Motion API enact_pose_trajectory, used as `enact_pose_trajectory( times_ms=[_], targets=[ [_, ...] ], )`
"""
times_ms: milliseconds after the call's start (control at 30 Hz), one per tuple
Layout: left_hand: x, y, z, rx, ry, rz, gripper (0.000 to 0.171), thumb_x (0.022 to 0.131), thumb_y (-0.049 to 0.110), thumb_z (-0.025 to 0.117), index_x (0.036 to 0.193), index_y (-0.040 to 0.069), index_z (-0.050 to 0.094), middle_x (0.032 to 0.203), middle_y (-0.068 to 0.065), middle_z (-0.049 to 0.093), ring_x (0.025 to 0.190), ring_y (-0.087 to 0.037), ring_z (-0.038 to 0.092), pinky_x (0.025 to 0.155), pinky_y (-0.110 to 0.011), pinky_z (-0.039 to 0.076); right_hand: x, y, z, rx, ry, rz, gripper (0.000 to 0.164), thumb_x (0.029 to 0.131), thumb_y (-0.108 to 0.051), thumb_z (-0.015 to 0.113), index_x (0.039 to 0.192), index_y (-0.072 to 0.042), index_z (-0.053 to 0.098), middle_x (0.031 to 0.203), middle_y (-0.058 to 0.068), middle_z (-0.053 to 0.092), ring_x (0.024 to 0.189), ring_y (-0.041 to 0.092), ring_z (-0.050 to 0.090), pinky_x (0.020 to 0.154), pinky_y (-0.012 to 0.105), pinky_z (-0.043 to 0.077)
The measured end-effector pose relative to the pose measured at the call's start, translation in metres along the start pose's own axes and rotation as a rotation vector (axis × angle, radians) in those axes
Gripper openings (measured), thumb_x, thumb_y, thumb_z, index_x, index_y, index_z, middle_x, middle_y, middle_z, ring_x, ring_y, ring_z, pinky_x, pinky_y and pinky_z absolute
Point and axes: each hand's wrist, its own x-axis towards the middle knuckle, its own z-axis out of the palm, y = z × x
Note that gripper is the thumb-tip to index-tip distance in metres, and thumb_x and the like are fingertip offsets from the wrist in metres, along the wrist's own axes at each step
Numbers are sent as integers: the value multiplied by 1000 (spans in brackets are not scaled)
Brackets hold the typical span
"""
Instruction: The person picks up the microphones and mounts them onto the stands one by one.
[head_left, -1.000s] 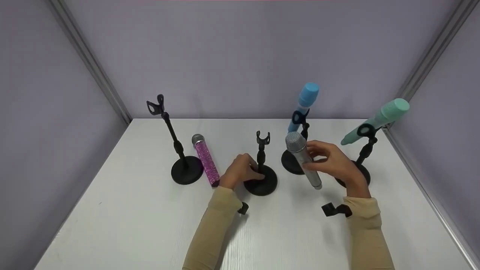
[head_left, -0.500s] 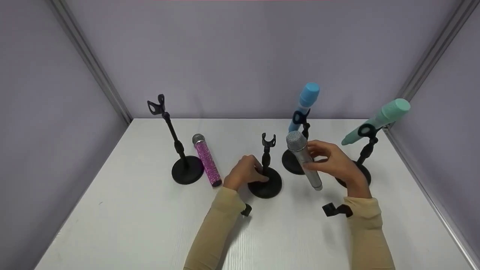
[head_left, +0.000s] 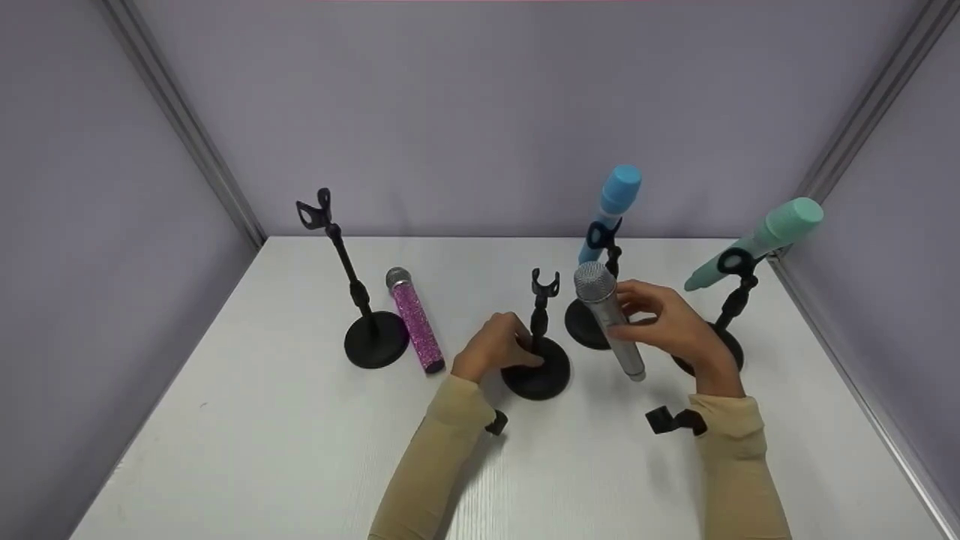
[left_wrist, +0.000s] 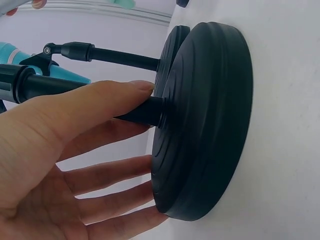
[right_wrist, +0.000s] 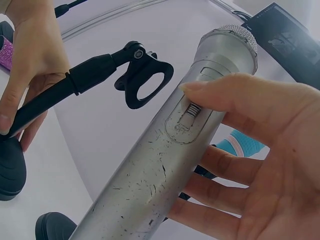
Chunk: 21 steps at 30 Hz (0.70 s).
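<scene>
My left hand (head_left: 495, 349) pinches the short pole of a black desk microphone stand (head_left: 551, 381) just above its round base. In the left wrist view the thumb lies along the pole, and other fingertips meet the edge of the base (left_wrist: 215, 125). This stand's cradle (head_left: 545, 286) holds nothing. My right hand (head_left: 667, 324) grips a silver microphone (head_left: 625, 352) between thumb and fingers, mesh head up and tilted left. Its thumb rests beside the switch (right_wrist: 192, 110) on the scuffed body. The silver microphone is just right of the cradle.
A pink glitter microphone (head_left: 417, 322) lies beside a taller black stand (head_left: 375, 341) on the left. Behind the right hand, a blue microphone (head_left: 619, 191) and a green microphone (head_left: 784, 225) sit in stands. Grey walls (head_left: 480, 112) enclose the white table (head_left: 262, 450).
The left hand has slid the black stand to the right and slightly toward me, closer to the silver microphone. My right hand stays nearly still with the microphone.
</scene>
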Motion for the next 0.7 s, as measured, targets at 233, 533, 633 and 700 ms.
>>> enact_pose_trajectory(
  times_ms=[233,533,633,700],
  targets=[
    [-1,1,1,8,-10,31,21,77,17,91,92,6,83,80,-5,79,62,-6,62,62,-20,53,1,0,0,11,6,-1,54,86,-10,83,137,-10,64,124,2,68,107,18,66,88,34,57],
    [-5,-5,0,-8,-17,-3,20,77,18,91,92,7,83,80,-4,79,63,-6,61,62,-21,52,7,2,5,26,-7,-10,56,86,-8,82,139,-8,62,129,12,67,107,17,66,89,34,57],
    [-4,-5,1,-12,-10,-3,22,77,18,91,93,7,83,82,-4,80,64,-6,62,64,-21,53,7,2,5,27,-1,-8,56,86,-7,82,139,-7,62,129,13,66,107,17,66,89,35,57],
    [-3,-5,1,-13,-4,0,23,77,18,91,94,6,83,83,-4,80,64,-6,63,65,-21,54,8,2,4,28,7,-9,55,86,-8,82,138,-8,62,129,13,67,106,17,66,89,35,57]
  ],
)
